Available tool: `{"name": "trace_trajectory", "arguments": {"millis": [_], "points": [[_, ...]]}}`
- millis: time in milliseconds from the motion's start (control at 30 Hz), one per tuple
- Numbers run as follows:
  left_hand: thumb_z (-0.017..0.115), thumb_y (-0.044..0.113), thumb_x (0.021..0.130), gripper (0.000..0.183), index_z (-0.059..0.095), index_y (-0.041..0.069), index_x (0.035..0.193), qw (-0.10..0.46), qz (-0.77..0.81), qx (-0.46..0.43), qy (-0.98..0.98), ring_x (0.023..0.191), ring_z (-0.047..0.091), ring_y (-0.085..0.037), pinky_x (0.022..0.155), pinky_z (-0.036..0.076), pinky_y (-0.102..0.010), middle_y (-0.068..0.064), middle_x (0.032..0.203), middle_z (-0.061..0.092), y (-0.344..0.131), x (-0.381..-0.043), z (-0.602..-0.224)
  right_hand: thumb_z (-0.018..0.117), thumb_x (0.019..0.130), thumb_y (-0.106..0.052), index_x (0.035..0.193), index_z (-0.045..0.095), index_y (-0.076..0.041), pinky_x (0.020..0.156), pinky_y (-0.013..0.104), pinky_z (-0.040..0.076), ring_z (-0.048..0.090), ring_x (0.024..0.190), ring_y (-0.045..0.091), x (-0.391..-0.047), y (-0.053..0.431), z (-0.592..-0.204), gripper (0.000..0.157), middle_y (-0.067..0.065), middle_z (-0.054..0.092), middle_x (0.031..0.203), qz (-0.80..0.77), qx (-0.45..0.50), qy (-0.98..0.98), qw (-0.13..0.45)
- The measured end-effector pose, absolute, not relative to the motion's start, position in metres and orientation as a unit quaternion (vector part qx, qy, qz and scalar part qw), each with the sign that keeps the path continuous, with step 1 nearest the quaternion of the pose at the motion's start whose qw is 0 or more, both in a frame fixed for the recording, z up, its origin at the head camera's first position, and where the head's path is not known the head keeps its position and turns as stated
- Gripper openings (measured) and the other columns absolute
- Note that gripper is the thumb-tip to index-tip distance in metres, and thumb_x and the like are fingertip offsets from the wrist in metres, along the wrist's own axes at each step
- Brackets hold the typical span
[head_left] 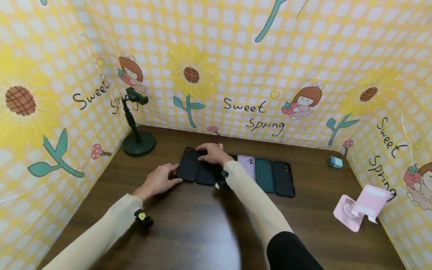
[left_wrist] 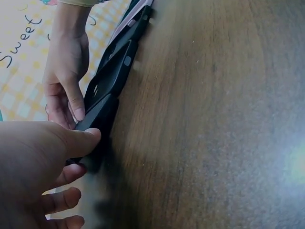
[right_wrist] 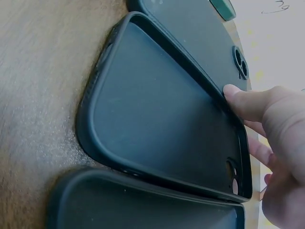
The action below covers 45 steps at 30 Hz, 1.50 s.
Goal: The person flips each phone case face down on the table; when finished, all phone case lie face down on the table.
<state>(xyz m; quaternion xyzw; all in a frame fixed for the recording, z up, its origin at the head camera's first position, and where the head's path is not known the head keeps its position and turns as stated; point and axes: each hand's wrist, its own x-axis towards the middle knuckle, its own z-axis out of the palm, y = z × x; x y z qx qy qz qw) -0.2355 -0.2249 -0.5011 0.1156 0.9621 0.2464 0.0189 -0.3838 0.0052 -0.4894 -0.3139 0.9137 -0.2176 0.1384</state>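
A black phone case (head_left: 187, 167) lies with its outer back up at the left end of a row, its camera cutout at the far end. My left hand (head_left: 161, 178) pinches its near left corner, thumb (left_wrist: 88, 138) on top and a finger below. At the far edge my right hand (head_left: 212, 153) grips the same case, its thumb (right_wrist: 238, 98) where this case meets its neighbour. That neighbour, a second black case (right_wrist: 152, 105), shows its hollow inside. Another dark case (right_wrist: 143, 210) lies beside it, mostly hidden by the right wrist in the head view.
Rightward the row continues with a lavender case (head_left: 246, 165), a teal case (head_left: 264, 175) and a black case (head_left: 284, 179). A dark green stand (head_left: 139, 144) is at the back left. A blue-and-white charger (head_left: 335, 162) and a pink phone stand (head_left: 362, 208) are at the right.
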Motion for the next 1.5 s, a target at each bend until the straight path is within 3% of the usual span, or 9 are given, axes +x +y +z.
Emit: {"name": "trace_trajectory", "arguments": {"millis": [200, 367, 467, 600, 867, 1100, 1500], "points": [[0.076, 0.033, 0.093, 0.064, 0.057, -0.001, 0.144, 0.045, 0.235, 0.103, 0.966, 0.079, 0.052, -0.017, 0.064, 0.041, -0.031, -0.005, 0.097, 0.061, -0.224, -0.235, -0.506, 0.067, 0.1, -0.037, 0.136, 0.066, -0.028, 0.1, 0.046, 0.025, 0.054, 0.136, 0.019, -0.38, 0.006, -0.494, 0.037, -0.006, 0.061, 0.147, -0.193, -0.322, 0.919, 0.124], [0.077, 0.04, 0.091, 0.071, 0.055, 0.001, 0.146, 0.047, 0.188, 0.101, 0.976, 0.084, 0.056, -0.021, 0.063, 0.045, -0.035, -0.009, 0.103, 0.061, -0.222, -0.233, -0.503, 0.065, 0.102, -0.036, 0.136, 0.067, -0.022, 0.096, 0.045, 0.025, 0.056, 0.134, 0.02, -0.383, 0.023, -0.487, 0.037, -0.003, 0.063, 0.144, -0.205, -0.346, 0.91, 0.095], [0.079, 0.046, 0.088, 0.075, 0.056, 0.005, 0.147, 0.006, 0.169, 0.122, 0.978, 0.1, 0.06, -0.029, 0.076, 0.053, -0.045, -0.014, 0.117, 0.062, -0.215, -0.231, -0.498, 0.065, 0.102, -0.032, 0.135, 0.068, -0.019, 0.095, 0.046, 0.024, 0.057, 0.132, 0.022, -0.388, 0.041, -0.479, 0.036, 0.0, 0.064, 0.141, -0.228, -0.318, 0.916, 0.084], [0.081, 0.047, 0.086, 0.066, 0.064, 0.013, 0.141, -0.042, 0.178, 0.173, 0.968, 0.113, 0.056, -0.032, 0.092, 0.05, -0.052, -0.012, 0.126, 0.063, -0.198, -0.232, -0.492, 0.065, 0.102, -0.031, 0.131, 0.071, -0.019, 0.095, 0.046, 0.021, 0.059, 0.128, 0.023, -0.393, 0.066, -0.475, 0.032, 0.0, 0.069, 0.137, -0.239, -0.268, 0.929, 0.09], [0.081, 0.036, 0.088, 0.035, 0.078, 0.021, 0.12, -0.005, 0.179, 0.288, 0.941, 0.101, 0.051, -0.02, 0.088, 0.044, -0.042, 0.001, 0.113, 0.071, -0.167, -0.242, -0.498, 0.065, 0.102, -0.034, 0.119, 0.078, -0.025, 0.1, 0.047, 0.022, 0.062, 0.122, 0.02, -0.395, 0.081, -0.49, 0.023, -0.005, 0.074, 0.127, -0.22, -0.257, 0.936, 0.1], [0.079, 0.025, 0.091, 0.016, 0.081, 0.026, 0.107, -0.007, 0.172, 0.298, 0.939, 0.091, 0.05, -0.014, 0.082, 0.04, -0.036, 0.007, 0.105, 0.075, -0.153, -0.25, -0.504, 0.067, 0.1, -0.034, 0.113, 0.081, -0.027, 0.099, 0.048, 0.023, 0.063, 0.116, 0.018, -0.394, 0.077, -0.493, 0.02, -0.007, 0.076, 0.121, -0.208, -0.243, 0.945, 0.072], [0.073, 0.016, 0.095, 0.009, 0.075, 0.024, 0.098, -0.009, 0.198, 0.292, 0.935, 0.083, 0.043, -0.011, 0.078, 0.036, -0.032, 0.013, 0.088, 0.068, -0.147, -0.251, -0.504, 0.061, 0.103, -0.027, 0.115, 0.08, -0.021, 0.101, 0.048, 0.024, 0.064, 0.119, 0.021, -0.39, 0.07, -0.491, 0.024, -0.001, 0.075, 0.126, -0.241, -0.228, 0.941, 0.071]]}}
